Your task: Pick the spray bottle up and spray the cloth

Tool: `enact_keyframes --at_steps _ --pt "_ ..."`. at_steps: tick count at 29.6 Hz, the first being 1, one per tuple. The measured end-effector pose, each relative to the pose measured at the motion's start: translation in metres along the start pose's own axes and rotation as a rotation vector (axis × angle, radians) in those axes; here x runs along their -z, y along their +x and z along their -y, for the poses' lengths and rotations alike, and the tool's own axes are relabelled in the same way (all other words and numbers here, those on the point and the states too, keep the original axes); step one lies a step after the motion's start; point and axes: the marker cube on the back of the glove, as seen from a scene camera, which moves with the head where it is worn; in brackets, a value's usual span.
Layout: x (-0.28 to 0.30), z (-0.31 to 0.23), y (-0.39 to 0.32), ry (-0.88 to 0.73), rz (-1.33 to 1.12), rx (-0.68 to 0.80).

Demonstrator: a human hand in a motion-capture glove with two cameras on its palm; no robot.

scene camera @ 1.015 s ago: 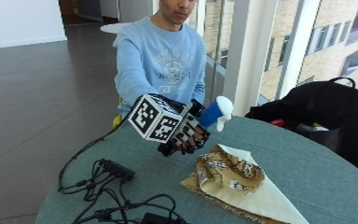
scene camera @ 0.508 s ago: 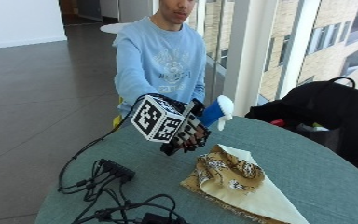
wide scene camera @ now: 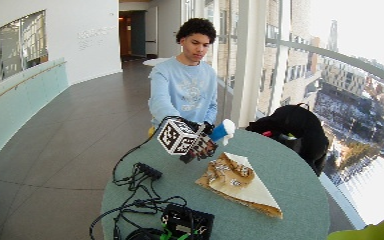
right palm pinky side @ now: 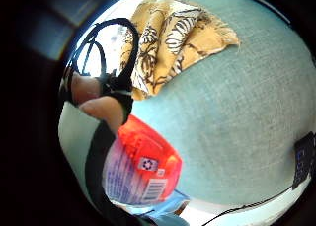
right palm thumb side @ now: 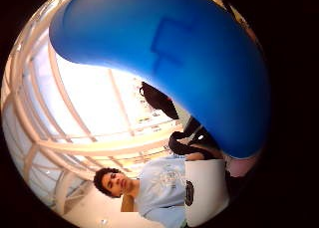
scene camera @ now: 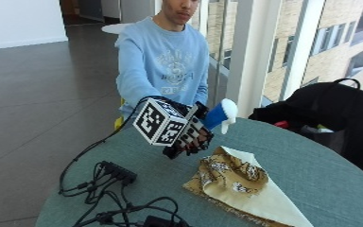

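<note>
While the person's gloved right hand (scene camera: 187, 137) holds the spray bottle (scene camera: 220, 115) up in the air, the picking-up step looks done and the spraying step comes next. The fingers (scene camera: 194, 140) are curled round the bottle's body, and the blue and white spray head sticks up above the hand. The bottle is off the green table (scene camera: 332, 175). It hangs just left of the cloth (scene camera: 232, 177) and a bit farther away.

The cloth lies flat on the table in a folded heap, yellow with a dark pattern and a plain cream corner on the near right. It is near the hand but not touching it.

Next, I think the hand must turn the nozzle down toward the cloth and squeeze the trigger.

Some things are hard to see. From the outside views the hand hides most of the bottle, so only its head shows. I cannot tell if a finger is on the trigger. In the little finger side palm view, the bottle's red part and label (right palm pinky side: 143, 169) show close to the palm, with the cloth (right palm pinky side: 168, 43) beyond. In the thumb side palm view, the blue spray head (right palm thumb side: 189, 63) fills most of the picture.
</note>
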Motion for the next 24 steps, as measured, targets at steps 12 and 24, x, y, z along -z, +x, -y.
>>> enact_keyframes --at_steps 12,24 --pt "-0.001 0.001 0.0 -0.007 0.013 -0.003" --pt "-0.027 -0.004 -0.037 -0.012 0.074 0.15"
